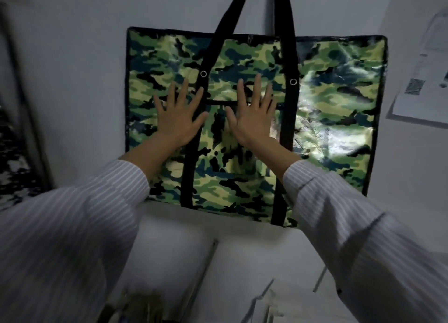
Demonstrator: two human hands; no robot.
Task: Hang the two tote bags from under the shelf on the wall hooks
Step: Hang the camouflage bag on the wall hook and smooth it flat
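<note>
A large green camouflage tote bag (327, 118) with black straps hangs flat against the white wall. Its two black handles (287, 14) run up out of the top of the view, so the hook is hidden. My left hand (179, 114) lies flat on the bag's left part with fingers spread. My right hand (252, 114) presses flat on the bag's middle, fingers straight, just right of the left strap. At the far left edge a black-and-white patterned fabric (12, 167) shows; whether it is a bag I cannot tell.
A dark upright frame (26, 118) stands at the left beside the patterned fabric. Papers with a QR code (421, 80) are stuck on the wall at the right. Below the bag lie white surfaces with thin metal rods (203, 267).
</note>
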